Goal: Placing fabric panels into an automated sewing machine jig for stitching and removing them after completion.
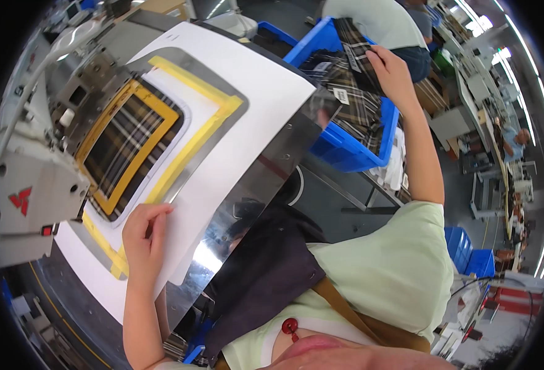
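My right hand [389, 74] grips a dark plaid fabric piece [352, 43] above a blue bin [346, 148] holding more plaid pieces with white labels. My left hand [150, 225], fingers curled, is over the white board [266, 86] beside the yellow-taped grey plate [192, 132]; a thin line shows near its fingertips, and I cannot make out what they hold, if anything. Inside the plate, a yellow frame [167, 114] lies on plaid fabric [127, 135] within a white border, against the machine head.
The grey sewing machine [28, 197] stands at left. A person in a light top [370, 21] bends behind the bin. Another person [512, 148] sits at a bench [488, 123] on the right. More blue bins [478, 262] stand at lower right, and a steel edge [241, 228] borders the board.
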`<state>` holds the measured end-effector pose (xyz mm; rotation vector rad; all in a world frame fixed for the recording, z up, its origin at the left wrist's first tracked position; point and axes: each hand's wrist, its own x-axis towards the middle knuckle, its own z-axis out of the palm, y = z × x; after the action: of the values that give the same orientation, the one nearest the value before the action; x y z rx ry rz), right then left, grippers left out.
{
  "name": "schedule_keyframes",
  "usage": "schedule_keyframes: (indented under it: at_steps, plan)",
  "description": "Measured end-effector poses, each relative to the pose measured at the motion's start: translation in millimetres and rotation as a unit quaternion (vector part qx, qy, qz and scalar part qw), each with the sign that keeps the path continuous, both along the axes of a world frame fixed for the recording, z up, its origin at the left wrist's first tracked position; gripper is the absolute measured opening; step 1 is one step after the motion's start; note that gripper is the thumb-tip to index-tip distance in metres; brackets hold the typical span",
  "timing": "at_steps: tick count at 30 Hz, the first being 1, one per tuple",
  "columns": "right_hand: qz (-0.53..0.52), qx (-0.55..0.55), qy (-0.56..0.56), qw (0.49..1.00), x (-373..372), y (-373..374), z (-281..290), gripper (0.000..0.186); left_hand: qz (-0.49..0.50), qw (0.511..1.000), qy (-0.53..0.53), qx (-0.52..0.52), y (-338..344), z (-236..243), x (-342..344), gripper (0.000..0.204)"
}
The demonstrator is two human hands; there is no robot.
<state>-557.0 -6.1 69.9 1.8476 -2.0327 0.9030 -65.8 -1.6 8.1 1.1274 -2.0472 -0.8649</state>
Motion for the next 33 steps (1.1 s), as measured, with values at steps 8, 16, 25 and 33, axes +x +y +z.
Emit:
schedule_keyframes:
  at_steps: [8,16,25,33]
  plan:
    - [0.378,0.191,-0.215,0.880,169.1,-24.2,49.5,0.021,0.021,0.970,0.233,0.069,1.9,5.8,6.4,0.037]
    - [0.431,0.301,-0.112,0.843,230.8,-88.4,13.0,0.022,0.094,0.981,0.104,0.137,13.9,19.9,6.8,0.021]
    - [0.501,0.257,-0.050,0.825,280.7,-211.6,-32.2,0.026,0.262,0.962,-0.013,0.077,5.2,17.4,87.4,0.014]
    - [0.473,0.167,0.030,0.865,374.3,-222.5,-54.7,0.016,0.291,0.929,-0.221,-0.057,-62.8,-13.0,132.2,0.023]
